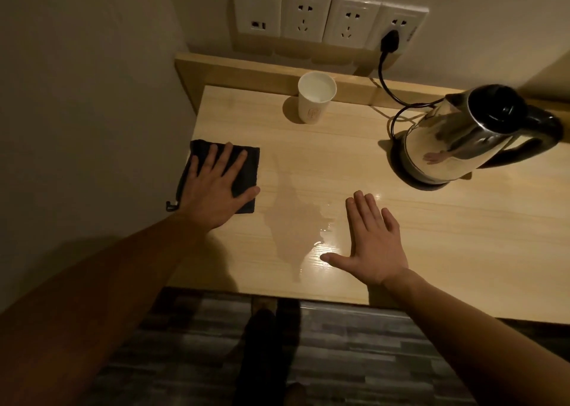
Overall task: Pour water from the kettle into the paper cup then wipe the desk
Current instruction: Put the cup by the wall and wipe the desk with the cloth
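Observation:
A white paper cup point(315, 103) stands upright at the back of the wooden desk point(447, 251), with water in it. A steel kettle point(462, 140) with a black lid and handle sits on its base at the right. A puddle of water point(303, 220) lies on the desk's middle. My left hand point(216, 186) rests flat, fingers spread, on a folded black cloth point(246, 165) at the desk's left edge. My right hand point(370, 239) is open and flat just right of the puddle, holding nothing.
A black cord point(391, 97) runs from the kettle base to a plug point(389, 41) in the wall sockets point(327, 17). A raised wooden ledge point(240, 69) backs the desk. A wall stands close on the left. Dark tiled floor point(354, 359) lies below the front edge.

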Tool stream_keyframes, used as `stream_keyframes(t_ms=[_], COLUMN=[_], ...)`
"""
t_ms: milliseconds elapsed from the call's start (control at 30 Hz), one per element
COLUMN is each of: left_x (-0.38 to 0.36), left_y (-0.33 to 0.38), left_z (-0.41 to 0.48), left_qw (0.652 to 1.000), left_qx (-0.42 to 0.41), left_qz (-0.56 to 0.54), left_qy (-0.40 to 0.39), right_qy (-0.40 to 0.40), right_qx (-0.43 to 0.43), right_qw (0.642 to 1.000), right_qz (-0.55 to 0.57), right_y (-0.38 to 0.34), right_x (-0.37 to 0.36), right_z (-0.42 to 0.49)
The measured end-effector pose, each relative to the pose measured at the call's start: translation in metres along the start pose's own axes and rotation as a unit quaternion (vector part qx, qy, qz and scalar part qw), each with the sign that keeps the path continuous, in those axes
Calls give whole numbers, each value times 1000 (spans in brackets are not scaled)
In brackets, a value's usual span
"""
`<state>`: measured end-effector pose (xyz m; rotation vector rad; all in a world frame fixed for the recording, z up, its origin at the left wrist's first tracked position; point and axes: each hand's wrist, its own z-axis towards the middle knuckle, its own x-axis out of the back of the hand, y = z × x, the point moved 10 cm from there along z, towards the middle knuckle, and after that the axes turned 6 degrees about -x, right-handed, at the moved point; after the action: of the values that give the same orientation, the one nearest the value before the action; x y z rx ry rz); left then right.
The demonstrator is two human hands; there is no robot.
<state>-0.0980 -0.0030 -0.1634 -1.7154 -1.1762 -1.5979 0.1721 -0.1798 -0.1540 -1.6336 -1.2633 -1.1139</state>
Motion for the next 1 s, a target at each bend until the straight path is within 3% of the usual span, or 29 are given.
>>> stream_keyframes(t_ms=[433, 567, 633, 733, 800, 867, 933, 1000], left_x=[-35, -42, -37, -23, -21, -3, 29, 55], left_y=[26, 37, 41, 42, 35, 29, 29, 32], left_z=[-134, -161, -171, -182, -179, -159, -122, -75], left_qw=[1000, 998, 991, 924, 820, 738, 724, 753], left_qx=[23, 34, 50, 148, 263, 300, 283, 252], left_qz=[7, -43, -124, -351, -506, -595, -615, -592], left_qy=[-10, -18, 1, 46, 56, 107, 136, 139], right_qy=[39, 37, 36, 35, 29, 21, 13, 5], right_qx=[8, 13, 14, 16, 18, 17, 15, 14], right_qw=[999, 999, 999, 999, 999, 1000, 1000, 1000], right_qz=[8, 7, 5, 6, 10, 13, 12, 13], right_y=[0, 0, 0, 0, 0, 0, 1, 1], right_x=[-1, -2, -3, -2, -1, 0, 0, 1], right_z=[-8, -8, -8, -9, -9, -8, -8, -7])
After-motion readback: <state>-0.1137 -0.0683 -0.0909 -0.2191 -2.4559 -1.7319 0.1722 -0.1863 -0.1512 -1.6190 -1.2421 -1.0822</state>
